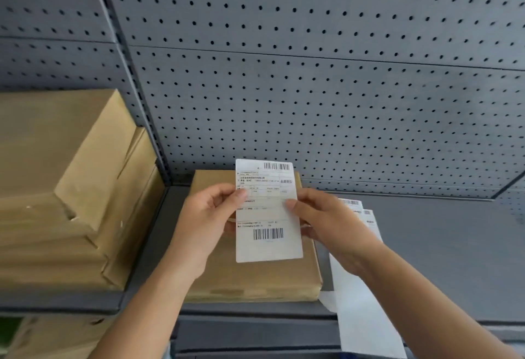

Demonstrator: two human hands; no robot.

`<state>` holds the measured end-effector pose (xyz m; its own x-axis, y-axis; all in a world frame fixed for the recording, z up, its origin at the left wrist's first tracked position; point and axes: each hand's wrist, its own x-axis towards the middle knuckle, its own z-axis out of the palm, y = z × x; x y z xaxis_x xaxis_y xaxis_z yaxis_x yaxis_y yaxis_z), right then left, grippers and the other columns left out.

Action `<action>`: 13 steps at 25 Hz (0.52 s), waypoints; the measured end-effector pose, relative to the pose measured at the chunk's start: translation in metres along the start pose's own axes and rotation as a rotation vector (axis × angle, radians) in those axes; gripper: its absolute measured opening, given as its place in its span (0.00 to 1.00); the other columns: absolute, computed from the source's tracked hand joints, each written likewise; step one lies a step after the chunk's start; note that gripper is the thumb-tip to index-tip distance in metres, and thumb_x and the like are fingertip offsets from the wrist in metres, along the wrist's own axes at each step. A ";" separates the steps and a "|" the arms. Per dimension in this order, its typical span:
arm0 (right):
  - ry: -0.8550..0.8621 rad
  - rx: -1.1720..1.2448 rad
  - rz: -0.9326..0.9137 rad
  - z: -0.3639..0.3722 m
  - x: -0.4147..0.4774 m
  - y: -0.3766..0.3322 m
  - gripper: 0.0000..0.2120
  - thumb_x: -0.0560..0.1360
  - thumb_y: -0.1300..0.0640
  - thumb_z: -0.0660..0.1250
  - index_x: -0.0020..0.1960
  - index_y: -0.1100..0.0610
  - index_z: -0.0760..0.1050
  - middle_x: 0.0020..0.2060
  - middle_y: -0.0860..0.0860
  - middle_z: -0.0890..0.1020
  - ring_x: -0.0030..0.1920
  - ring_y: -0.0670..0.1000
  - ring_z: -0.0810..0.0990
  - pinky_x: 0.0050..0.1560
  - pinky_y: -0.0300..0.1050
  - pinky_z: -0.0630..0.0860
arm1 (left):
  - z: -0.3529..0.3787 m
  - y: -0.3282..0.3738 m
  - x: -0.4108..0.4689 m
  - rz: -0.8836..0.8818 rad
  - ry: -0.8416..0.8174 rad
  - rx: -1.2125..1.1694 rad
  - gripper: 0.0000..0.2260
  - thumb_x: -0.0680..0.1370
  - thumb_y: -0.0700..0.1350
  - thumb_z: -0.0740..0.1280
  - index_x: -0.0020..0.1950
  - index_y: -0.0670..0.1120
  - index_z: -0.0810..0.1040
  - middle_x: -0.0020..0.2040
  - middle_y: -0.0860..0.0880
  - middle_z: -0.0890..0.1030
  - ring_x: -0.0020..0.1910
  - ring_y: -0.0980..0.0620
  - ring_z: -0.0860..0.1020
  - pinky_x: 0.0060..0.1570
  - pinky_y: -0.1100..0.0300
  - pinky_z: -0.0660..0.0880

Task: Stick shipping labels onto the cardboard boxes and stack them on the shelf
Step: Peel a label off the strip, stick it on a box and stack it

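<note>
A white shipping label (268, 242) with two barcodes is held upright just above a flat cardboard box (255, 279) that lies on the grey shelf (426, 259). My left hand (207, 222) pinches the label's left edge and my right hand (326, 222) pinches its right edge. The label covers the middle of the box's top. More white labels (363, 310) lie on the shelf to the right of the box, partly hidden by my right arm, and hang over the front edge.
A stack of several flat cardboard boxes (65, 188) fills the shelf bay on the left, beyond a metal upright (136, 91). A grey pegboard wall (341, 88) backs the shelf. More cardboard (56, 338) shows on the level below, at the lower left.
</note>
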<state>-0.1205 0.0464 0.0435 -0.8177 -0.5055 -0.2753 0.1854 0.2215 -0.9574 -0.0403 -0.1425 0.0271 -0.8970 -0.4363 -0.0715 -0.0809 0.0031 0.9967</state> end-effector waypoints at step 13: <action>0.251 -0.522 -0.109 0.040 0.056 0.029 0.09 0.78 0.56 0.70 0.56 0.48 0.73 0.34 0.52 0.83 0.34 0.48 0.82 0.33 0.45 0.81 | -0.035 -0.039 0.048 0.068 0.035 0.660 0.08 0.79 0.48 0.71 0.55 0.48 0.86 0.46 0.57 0.85 0.39 0.70 0.76 0.35 0.77 0.69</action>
<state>-0.1390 -0.0085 -0.0031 -0.9329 -0.3494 -0.0879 -0.1474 0.5927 -0.7918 -0.0647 -0.1948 -0.0137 -0.8958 -0.4445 0.0035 -0.2835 0.5775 0.7656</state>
